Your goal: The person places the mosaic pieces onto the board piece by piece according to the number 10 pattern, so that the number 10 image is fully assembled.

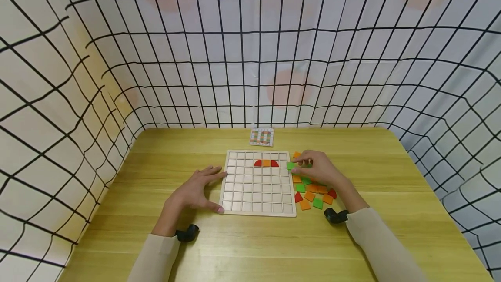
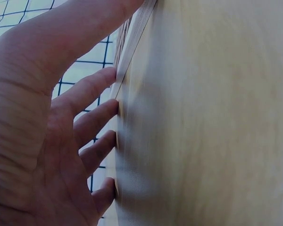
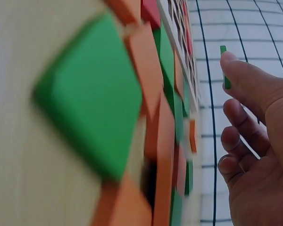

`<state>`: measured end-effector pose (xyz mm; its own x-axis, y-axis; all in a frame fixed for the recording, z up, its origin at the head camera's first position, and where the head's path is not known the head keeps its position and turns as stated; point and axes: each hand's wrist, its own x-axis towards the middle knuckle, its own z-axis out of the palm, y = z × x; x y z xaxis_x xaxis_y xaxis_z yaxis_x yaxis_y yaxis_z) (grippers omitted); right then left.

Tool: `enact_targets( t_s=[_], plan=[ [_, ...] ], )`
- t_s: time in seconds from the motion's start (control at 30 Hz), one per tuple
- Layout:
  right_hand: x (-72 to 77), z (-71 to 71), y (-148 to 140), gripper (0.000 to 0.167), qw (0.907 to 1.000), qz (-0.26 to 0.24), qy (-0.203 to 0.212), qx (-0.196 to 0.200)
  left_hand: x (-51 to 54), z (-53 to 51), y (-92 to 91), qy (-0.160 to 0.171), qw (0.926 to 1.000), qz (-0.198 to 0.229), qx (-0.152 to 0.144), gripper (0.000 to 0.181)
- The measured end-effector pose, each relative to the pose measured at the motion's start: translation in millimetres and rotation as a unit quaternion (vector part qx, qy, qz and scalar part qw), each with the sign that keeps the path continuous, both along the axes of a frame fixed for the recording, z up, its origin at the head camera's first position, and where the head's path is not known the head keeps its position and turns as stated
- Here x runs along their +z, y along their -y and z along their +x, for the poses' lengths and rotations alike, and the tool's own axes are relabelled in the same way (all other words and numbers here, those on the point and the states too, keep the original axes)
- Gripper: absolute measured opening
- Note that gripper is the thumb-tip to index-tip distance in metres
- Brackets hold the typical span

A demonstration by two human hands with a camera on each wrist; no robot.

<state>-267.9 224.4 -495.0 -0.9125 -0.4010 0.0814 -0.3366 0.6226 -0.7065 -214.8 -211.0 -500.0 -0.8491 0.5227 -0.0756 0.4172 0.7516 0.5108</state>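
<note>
Pale backdrop (image 1: pixel 270 47) crossed by black gridlines encloses the wood-grained table (image 1: pixel 250 247) on three sides. A cream gridded board (image 1: pixel 258 196) lies on the table; taking its middle as the dial's centre, a small patterned card (image 1: pixel 262 137) sits at twelve and loose tiles (image 1: pixel 312 188) in green, orange and red lie heaped at three. Within the board, towards one o'clock, an orange square (image 1: pixel 266 163) lies between two red curved pieces (image 1: pixel 258 163).

At nine o'clock the left hand (image 1: pixel 195 188) stretches its thumb and fingers wide, the thumb at the board's corner near eight. At half past two the right hand (image 1: pixel 318 166) pinches a green tile (image 1: pixel 290 166), seen by the board's rim at two.

Only the right wrist view shows this tile edge-on and clear of the heap, the lower fingers loosely bent; the far side of the pinch is hidden behind the thumb. A large green piece (image 3: pixel 94 94) there is blurred. In the left wrist view one fingertip meets the board's side, the board cut off at twelve; whether the lower fingertips touch the table is hard to tell. From the head, the right hand covers part of the heap, and the card's pattern is too small to make out fully.
</note>
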Motion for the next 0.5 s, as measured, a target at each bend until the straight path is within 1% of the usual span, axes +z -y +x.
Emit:
enact_targets(
  t_s=[0.07,0.2,0.5],
  plan=[
    [-1.3,-1.3,9,0.027,0.9999,-0.005,-0.006,0.012,-0.1,0.0,-0.1,0.000,1.0000,0.000,0.001,0.113],
    [-6.8,-3.3,25,0.026,0.9998,-0.008,-0.003,0.020,-0.3,0.2,-0.5,0.004,1.0000,0.001,0.004,0.114],
    [-13.6,-2.7,41,0.030,0.9997,-0.002,0.019,0.017,-0.4,0.0,0.0,0.004,1.0000,-0.001,0.007,0.114]
  ],
)
